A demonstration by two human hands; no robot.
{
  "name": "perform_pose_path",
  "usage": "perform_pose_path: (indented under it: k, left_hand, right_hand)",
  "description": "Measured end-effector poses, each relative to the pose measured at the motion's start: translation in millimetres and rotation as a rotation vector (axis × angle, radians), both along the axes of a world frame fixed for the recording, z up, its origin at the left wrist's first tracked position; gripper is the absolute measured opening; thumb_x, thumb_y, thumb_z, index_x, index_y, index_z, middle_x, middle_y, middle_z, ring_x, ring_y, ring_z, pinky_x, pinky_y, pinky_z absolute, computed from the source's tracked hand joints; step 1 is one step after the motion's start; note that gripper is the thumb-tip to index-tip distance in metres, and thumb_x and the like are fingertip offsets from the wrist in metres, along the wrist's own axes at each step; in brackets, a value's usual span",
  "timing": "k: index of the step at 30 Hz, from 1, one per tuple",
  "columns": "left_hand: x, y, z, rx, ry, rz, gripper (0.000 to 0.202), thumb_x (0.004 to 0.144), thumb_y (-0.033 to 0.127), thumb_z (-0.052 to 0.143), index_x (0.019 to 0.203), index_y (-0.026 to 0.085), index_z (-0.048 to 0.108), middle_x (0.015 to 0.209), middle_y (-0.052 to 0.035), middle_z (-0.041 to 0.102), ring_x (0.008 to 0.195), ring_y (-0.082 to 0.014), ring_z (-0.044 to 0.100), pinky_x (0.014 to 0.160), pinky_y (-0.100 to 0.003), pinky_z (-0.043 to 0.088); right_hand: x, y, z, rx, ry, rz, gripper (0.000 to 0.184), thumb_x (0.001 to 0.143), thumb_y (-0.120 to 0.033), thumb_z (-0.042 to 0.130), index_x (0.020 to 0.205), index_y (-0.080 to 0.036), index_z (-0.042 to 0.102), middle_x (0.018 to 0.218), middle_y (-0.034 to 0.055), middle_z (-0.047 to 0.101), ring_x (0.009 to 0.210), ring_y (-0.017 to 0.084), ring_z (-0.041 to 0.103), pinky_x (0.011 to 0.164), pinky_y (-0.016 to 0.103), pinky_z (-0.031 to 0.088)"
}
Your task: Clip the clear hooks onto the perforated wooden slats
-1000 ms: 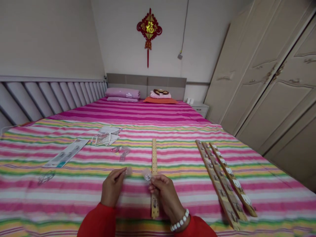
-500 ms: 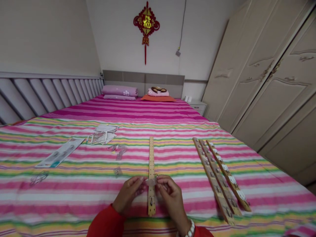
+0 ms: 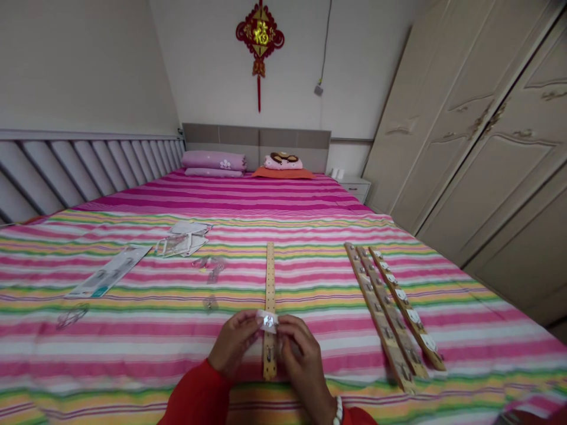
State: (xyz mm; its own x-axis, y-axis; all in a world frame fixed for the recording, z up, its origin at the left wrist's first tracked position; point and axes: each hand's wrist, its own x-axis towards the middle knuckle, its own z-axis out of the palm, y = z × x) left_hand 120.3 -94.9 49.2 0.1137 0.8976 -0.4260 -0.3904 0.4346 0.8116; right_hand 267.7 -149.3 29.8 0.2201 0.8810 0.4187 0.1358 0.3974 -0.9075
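We take the perforated strip (image 3: 270, 277) as our landmark. It is a narrow wooden slat with a row of holes, lying flat on the striped bed (image 3: 133, 348). Its long axis runs straight away from the person, and its near end lies just ahead of the red sleeves.

Both hands meet over the near part of the strip. The left hand (image 3: 234, 343) comes in from the strip's left side and the right hand (image 3: 300, 349) from its right. Their fingertips pinch a small clear piece (image 3: 267, 320) between them, with a glint of metal in it. So both hands are closed in a shared grasp on that piece, and neither is released.

The clear piece sits directly over the strip and spans its width. We cannot tell whether it touches the wood or hangs just above it. Neither hand is clearly the nearer one, since they flank the strip about evenly. Beyond the hands, the far length of the strip shows only bare holes.

Well apart to the right of the strip, three more strips (image 3: 390, 307) lie side by side at a slant, carrying pale round pieces. To the left of the strip lie a few loose clear pieces (image 3: 209, 267), then some flat packets (image 3: 182, 243), and farther left still a long card (image 3: 110, 273)
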Motion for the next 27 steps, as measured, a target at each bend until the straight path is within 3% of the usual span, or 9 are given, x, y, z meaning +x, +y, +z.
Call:
perform_pose_path:
  k: [3,8,15,21,27]
  left_hand:
    - [-1.9,7.4,5.6,0.086,0.100,-0.074,0.039,0.043,0.031,0.087,0.074,0.015,0.069,0.070,-0.0008,0.069,0.063,-0.0094,0.059,0.058,-0.019,0.043]
    - [3.5,18.8,11.3,0.294,0.270,-0.242,0.035,0.051,0.035,0.082,0.076,0.013,0.073,0.069,-0.0042,0.069,0.065,-0.0138,0.058,0.061,-0.024,0.043]
    - [12.8,38.7,-3.6,0.282,0.279,-0.140,0.038,0.045,0.036,0.082,0.075,0.014,0.071,0.063,-0.0022,0.066,0.061,-0.0134,0.058,0.059,-0.025,0.045]
    - [12.9,49.2,-23.4,0.283,0.369,-0.135,0.032,0.046,0.036,0.080,0.067,0.014,0.070,0.056,0.0000,0.062,0.054,-0.0118,0.054,0.055,-0.024,0.043]
    - [16.1,51.7,-32.7,0.284,0.399,-0.131,0.026,0.047,0.034,0.077,0.062,0.014,0.068,0.054,0.0004,0.061,0.054,-0.0122,0.054,0.054,-0.024,0.044]
  right_hand:
    - [3.8,5.1,4.3,-0.151,0.158,-0.013,0.019,0.081,-0.036,0.061,0.090,-0.021,0.069,0.087,0.0069,0.067,0.082,0.021,0.061,0.073,0.031,0.049]
    - [7.0,23.2,2.2,-0.417,0.361,0.160,0.032,0.064,-0.048,0.074,0.069,-0.017,0.067,0.052,-0.0017,0.057,0.047,0.012,0.048,0.048,0.025,0.039]
    - [2.6,37.3,-6.8,-0.493,0.534,0.168,0.032,0.057,-0.042,0.079,0.066,-0.014,0.066,0.051,-0.0003,0.062,0.044,0.011,0.053,0.046,0.023,0.040]
    - [0.1,48.9,-27.9,-0.552,0.399,0.151,0.033,0.059,-0.044,0.073,0.055,-0.018,0.054,0.044,-0.0034,0.056,0.033,0.009,0.045,0.035,0.020,0.030]
    - [1.1,53.9,-42.0,-0.487,0.180,0.075,0.027,0.065,-0.039,0.063,0.051,-0.021,0.048,0.042,-0.0063,0.048,0.037,0.010,0.039,0.040,0.023,0.028]
